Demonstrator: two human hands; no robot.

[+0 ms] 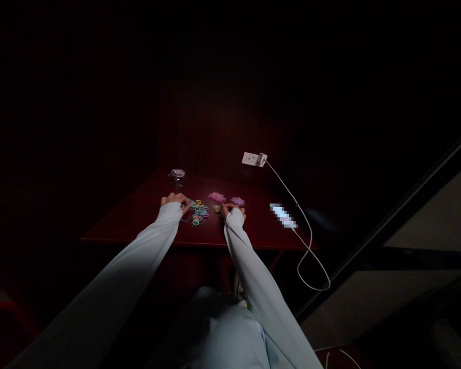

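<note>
My left hand [174,198] is at the left edge of a loose pile of small coloured elastic hair ties [198,209], its fingers curled together. Whatever its fingertips hold is too small and dark to tell. On the other side of the pile, my right hand [235,208] has its thumb and fingers pinched beside a small beige heap [217,208]. I cannot make out what is in that pinch. Just beyond my right hand lie a heap of small pink bands [216,197] and a heap of purple ones [237,201].
A clear jar with a pale lid [177,173] stands at the back left of the dark red table [138,225]. To the right lies a blurred-out phone [283,216], its white cable [310,241] running to a charger in the wall socket [250,159] and hanging past the table edge.
</note>
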